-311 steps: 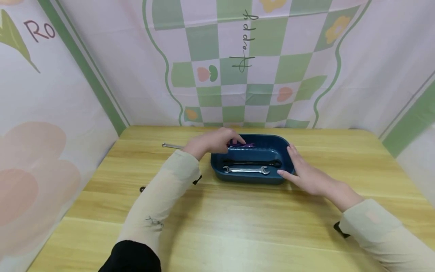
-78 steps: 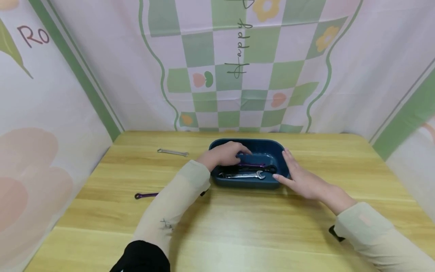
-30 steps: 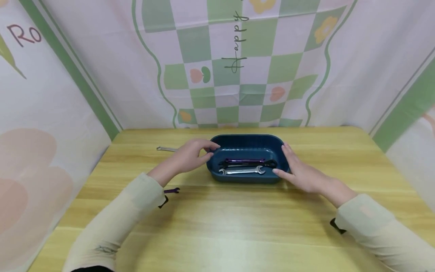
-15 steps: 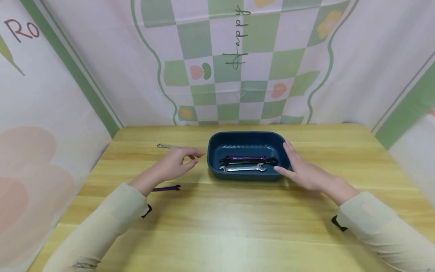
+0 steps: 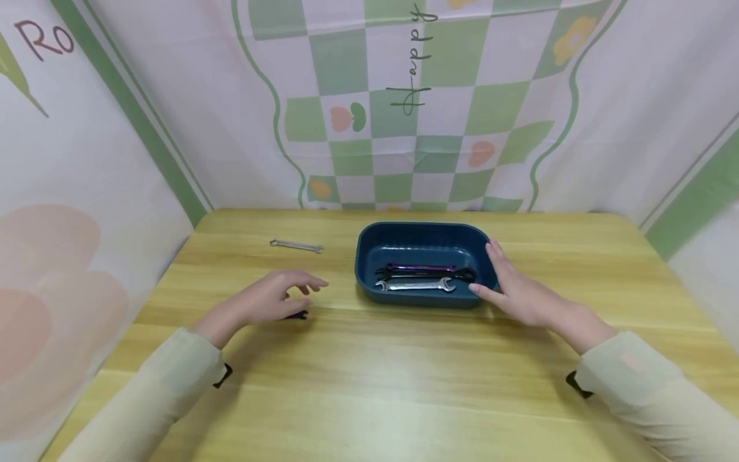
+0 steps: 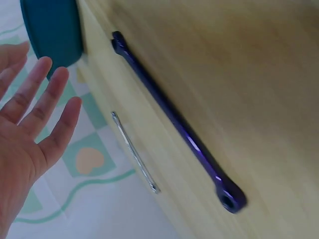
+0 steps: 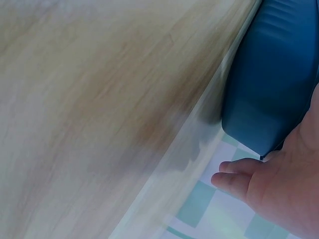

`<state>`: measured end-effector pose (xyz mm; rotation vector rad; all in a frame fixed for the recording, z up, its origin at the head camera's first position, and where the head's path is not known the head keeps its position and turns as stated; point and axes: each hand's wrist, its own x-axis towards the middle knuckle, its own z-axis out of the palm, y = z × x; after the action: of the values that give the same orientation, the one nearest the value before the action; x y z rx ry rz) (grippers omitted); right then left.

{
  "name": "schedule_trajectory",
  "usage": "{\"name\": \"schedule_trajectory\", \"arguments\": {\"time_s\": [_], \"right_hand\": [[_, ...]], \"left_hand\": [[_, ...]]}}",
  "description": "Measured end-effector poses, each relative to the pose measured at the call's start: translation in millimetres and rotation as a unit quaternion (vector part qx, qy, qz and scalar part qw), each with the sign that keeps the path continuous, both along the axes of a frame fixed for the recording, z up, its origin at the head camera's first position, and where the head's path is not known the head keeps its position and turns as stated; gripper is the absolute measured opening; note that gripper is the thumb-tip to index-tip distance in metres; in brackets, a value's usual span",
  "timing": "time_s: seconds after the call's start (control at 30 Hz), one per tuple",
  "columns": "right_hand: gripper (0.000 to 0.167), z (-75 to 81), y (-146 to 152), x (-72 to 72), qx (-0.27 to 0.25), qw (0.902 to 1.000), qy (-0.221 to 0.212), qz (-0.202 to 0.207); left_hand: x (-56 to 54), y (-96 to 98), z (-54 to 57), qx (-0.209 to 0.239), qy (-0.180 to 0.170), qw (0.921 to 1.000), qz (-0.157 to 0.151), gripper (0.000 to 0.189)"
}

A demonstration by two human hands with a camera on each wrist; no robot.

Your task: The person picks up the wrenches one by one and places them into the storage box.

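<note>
A dark blue plastic bin [image 5: 427, 299] stands on the table, with a purple wrench [image 5: 421, 267], a black wrench [image 5: 464, 274] and a silver open-end wrench [image 5: 416, 285] lying side by side along its near half. My right hand [image 5: 522, 296] rests against the bin's right end, fingers straight along the outside and thumb at the near rim. My left hand [image 5: 268, 298] holds nothing. It hovers left of the bin, fingers loosely spread, above another purple wrench [image 6: 169, 112] on the table, which it mostly hides in the head view.
A small silver wrench [image 5: 296, 246] lies farther back on the wooden table [image 5: 404, 378], left of the bin. Behind the table hangs a checked, flower-printed cloth [image 5: 392, 115], and another printed cloth covers the left side.
The purple wrench in the bin has shifted from the far side to beside the black one. My left hand has left the bin and moved left and nearer. My right hand has stayed put.
</note>
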<state>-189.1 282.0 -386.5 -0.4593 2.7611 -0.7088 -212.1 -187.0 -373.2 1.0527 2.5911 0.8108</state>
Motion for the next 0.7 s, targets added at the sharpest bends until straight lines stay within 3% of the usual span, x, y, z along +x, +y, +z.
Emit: {"name": "schedule_trajectory", "arguments": {"time_s": [0.5,0.7], "right_hand": [[0.098,1.2,0,0.5,-0.004,1.0000,0.005,0.000],[0.098,1.4,-1,2.1,-0.002,1.0000,0.004,-0.001]], "left_hand": [[7.9,-33.1,-16.4,-0.050,-0.004,0.9984,0.023,0.047],[11.9,-46.6,-24.2,-0.070,0.004,0.9973,0.019,0.045]]}}
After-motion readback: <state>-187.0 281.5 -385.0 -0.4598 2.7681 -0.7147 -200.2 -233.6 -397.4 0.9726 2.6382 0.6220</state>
